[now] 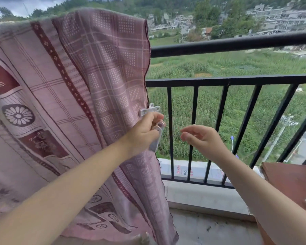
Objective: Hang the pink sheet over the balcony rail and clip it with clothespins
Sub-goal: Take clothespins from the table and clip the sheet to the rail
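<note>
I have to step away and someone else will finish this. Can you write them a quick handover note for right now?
Left hand: closed on several pale clothespins beside the sheet's right edge.
Right hand: empty, fingers loosely curled, apart from everything.
Pink sheet: already draped over the top rail.
One white clothespin sits on the sheet's edge just above the left hand.
Left: add the remaining clothespins.

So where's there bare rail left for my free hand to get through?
Top rail is bare right of the pink sheet, and the bar gaps there are open. It is crowded at the sheet's edge, where the left hand holds clothespins.
</note>
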The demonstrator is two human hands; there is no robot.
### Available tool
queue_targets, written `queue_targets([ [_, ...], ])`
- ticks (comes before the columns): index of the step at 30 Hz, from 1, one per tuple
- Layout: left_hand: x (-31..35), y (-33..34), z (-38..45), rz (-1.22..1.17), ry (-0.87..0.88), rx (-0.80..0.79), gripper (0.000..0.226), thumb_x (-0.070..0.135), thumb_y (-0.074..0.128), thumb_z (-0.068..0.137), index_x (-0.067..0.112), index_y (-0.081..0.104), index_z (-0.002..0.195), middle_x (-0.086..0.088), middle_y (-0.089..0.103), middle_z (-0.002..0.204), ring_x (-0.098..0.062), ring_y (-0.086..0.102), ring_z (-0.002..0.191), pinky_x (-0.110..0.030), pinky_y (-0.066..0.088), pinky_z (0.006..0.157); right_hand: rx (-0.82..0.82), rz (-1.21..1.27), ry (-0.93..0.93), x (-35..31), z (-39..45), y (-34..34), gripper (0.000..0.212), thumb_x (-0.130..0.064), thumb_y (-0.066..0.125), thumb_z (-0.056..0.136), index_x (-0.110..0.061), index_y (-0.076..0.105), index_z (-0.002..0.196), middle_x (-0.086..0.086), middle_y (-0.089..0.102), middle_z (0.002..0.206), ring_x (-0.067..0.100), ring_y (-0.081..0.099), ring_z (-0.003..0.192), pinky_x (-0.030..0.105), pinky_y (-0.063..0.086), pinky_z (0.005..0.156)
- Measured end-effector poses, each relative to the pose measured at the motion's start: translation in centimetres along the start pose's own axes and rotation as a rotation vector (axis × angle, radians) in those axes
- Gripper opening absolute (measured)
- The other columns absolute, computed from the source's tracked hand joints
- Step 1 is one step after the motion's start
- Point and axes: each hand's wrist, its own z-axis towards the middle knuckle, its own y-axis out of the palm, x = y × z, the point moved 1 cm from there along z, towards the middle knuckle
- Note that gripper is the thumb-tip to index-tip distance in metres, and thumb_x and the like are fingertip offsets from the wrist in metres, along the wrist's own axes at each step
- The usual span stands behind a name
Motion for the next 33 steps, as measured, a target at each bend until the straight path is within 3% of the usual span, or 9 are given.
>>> queue_targets([
  [5, -1.7, 1.5, -0.1, -0.260, -0.076, 0.123, 0.041, -0.005, 0.062, 0.079, 0.023, 0.045, 0.105, 0.005, 0.052, 0.091, -0.006, 0.054, 0.084, -0.022, 0.049, 0.080, 0.010, 0.144, 0.070, 0.8, -1.7, 0.1, 0.014, -0.009, 0.059, 0.083, -0.016, 0.066, 0.093, -0.005, 0.065, 0.080, 0.020, 0.063, 0.083, 0.030, 0.053, 0.079],
  [9, -2.0, 2.4, 0.4, -0.515, -0.202, 0.211, 0.027, -0.005, 0.059, 0.080, 0.019, 0.049, 0.091, 0.000, 0.055, 0.084, -0.006, 0.060, 0.070, -0.014, 0.053, 0.056, -0.021, 0.235, 0.113, 1.2, -2.5, -0.3, 0.025, -0.007, 0.062, 0.080, -0.032, 0.061, 0.082, -0.006, 0.066, 0.082, 0.013, 0.063, 0.080, 0.031, 0.054, 0.079],
  [13, -1.9, 3.8, 0.5, -0.684, -0.278, 0.153, 0.021, 0.001, 0.047, 0.089, 0.013, 0.040, 0.104, -0.005, 0.054, 0.096, -0.021, 0.060, 0.079, -0.027, 0.058, 0.056, 0.037, 0.240, 0.105, 1.0, -3.1, -1.2, 0.023, -0.007, 0.062, 0.081, -0.030, 0.063, 0.080, -0.006, 0.066, 0.080, 0.005, 0.061, 0.072, 0.022, 0.054, 0.071],
  [17, -2.0, 4.8, 0.7, -0.657, -0.340, 0.169, 0.033, 0.005, 0.046, 0.091, 0.015, 0.026, 0.116, -0.010, 0.052, 0.095, -0.022, 0.058, 0.070, -0.031, 0.056, 0.056, 0.123, 0.224, 0.107, 1.1, -3.6, -2.4, 0.023, -0.009, 0.061, 0.082, -0.031, 0.063, 0.075, -0.007, 0.065, 0.074, 0.004, 0.058, 0.063, 0.022, 0.052, 0.066],
  [22, -1.9, 5.2, 1.1, -0.472, -0.390, 0.143, 0.006, 0.003, 0.053, 0.087, 0.003, 0.048, 0.091, -0.007, 0.056, 0.081, -0.014, 0.056, 0.069, -0.019, 0.053, 0.059, 0.145, 0.264, 0.123, 1.4, -4.1, -3.2, 0.026, -0.005, 0.059, 0.082, -0.030, 0.064, 0.073, -0.001, 0.066, 0.073, 0.020, 0.061, 0.075, 0.036, 0.053, 0.073],
  [24, -2.0, 5.2, 1.1, -0.432, -0.363, 0.122, 0.013, -0.003, 0.057, 0.083, 0.008, 0.054, 0.089, -0.005, 0.059, 0.083, -0.013, 0.056, 0.072, -0.018, 0.052, 0.066, 0.145, 0.255, 0.133, 1.6, -4.2, -3.5, 0.024, -0.006, 0.059, 0.082, -0.029, 0.063, 0.075, 0.001, 0.066, 0.076, 0.023, 0.061, 0.079, 0.037, 0.053, 0.075],
  [28, -1.4, 5.2, 1.0, -0.275, -0.260, 0.089, 0.031, -0.006, 0.068, 0.073, 0.005, 0.063, 0.101, -0.001, 0.065, 0.085, -0.012, 0.061, 0.077, -0.016, 0.051, 0.072, 0.048, 0.191, 0.135, 1.5, -4.2, -3.6, 0.019, -0.014, 0.064, 0.079, -0.026, 0.061, 0.093, -0.010, 0.063, 0.089, 0.010, 0.060, 0.085, 0.026, 0.054, 0.078],
  [31, -0.6, 5.2, 1.1, -0.129, -0.191, 0.083, 0.027, -0.001, 0.077, 0.064, 0.018, 0.066, 0.081, -0.011, 0.066, 0.080, -0.022, 0.060, 0.074, -0.033, 0.053, 0.073, -0.098, 0.123, 0.166, 1.2, -3.9, -3.3, 0.041, -0.016, 0.068, 0.076, -0.016, 0.056, 0.115, -0.016, 0.059, 0.092, 0.001, 0.059, 0.086, 0.022, 0.054, 0.078],
  [33, -0.5, 5.2, 1.2, -0.083, -0.158, 0.098, 0.028, 0.002, 0.080, 0.061, 0.023, 0.064, 0.069, -0.021, 0.064, 0.079, -0.024, 0.057, 0.071, -0.040, 0.049, 0.072, -0.151, 0.151, 0.177, 1.1, -3.9, -3.2, 0.038, -0.011, 0.067, 0.076, -0.009, 0.059, 0.113, -0.012, 0.063, 0.085, 0.002, 0.060, 0.077, 0.017, 0.053, 0.074],
])
